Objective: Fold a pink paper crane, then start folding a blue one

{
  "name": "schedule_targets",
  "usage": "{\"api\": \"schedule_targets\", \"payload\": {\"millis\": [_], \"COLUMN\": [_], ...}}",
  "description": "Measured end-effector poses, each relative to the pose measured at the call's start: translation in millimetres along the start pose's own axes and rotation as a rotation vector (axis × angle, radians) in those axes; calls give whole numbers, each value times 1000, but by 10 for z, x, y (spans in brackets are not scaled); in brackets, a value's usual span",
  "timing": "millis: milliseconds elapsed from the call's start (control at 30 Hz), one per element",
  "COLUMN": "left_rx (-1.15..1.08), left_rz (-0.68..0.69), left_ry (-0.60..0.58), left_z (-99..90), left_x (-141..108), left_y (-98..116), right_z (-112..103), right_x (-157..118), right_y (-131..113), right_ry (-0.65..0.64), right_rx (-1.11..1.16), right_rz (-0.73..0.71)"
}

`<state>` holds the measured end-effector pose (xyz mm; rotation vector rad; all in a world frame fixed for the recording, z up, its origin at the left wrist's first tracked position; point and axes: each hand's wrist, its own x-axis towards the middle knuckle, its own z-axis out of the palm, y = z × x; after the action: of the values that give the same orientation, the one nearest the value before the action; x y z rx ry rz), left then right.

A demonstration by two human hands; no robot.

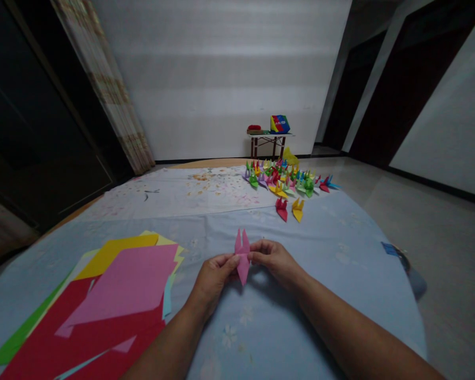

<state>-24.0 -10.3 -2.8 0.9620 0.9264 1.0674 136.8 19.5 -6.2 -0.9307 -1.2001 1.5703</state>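
Observation:
A pink folded paper piece (243, 258) with two upright points at its top and one point below is held between both hands over the blue cloth. My left hand (217, 273) pinches its left side, thumb on the front. On the right edge, my right hand (269, 255) closes thumb and fingers. Beyond them lie a red folded piece (281, 209) and a yellow folded piece (297, 209), side by side.
Coloured paper sheets (130, 285) overlap at the left. Many folded paper pieces (277, 177) cluster at the table's far right. The cloth-covered table (320, 253) has a curved right edge. A small stand (265, 135) holds a colourful box (279, 124) by the wall.

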Motion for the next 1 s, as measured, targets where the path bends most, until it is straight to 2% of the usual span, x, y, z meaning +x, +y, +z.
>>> {"api": "schedule_targets", "payload": {"millis": [500, 767, 1000], "left_rx": [66, 106, 186], "left_rz": [20, 82, 76], "left_ry": [88, 96, 118], "left_z": [33, 75, 104], "left_x": [-11, -30, -47], "left_y": [-33, 24, 34], "right_z": [7, -9, -32], "right_x": [4, -21, -11], "right_y": [-13, -1, 35], "right_ry": [-44, -57, -68], "right_rx": [-6, -253, -244], "right_rz": [-5, 15, -7]}}
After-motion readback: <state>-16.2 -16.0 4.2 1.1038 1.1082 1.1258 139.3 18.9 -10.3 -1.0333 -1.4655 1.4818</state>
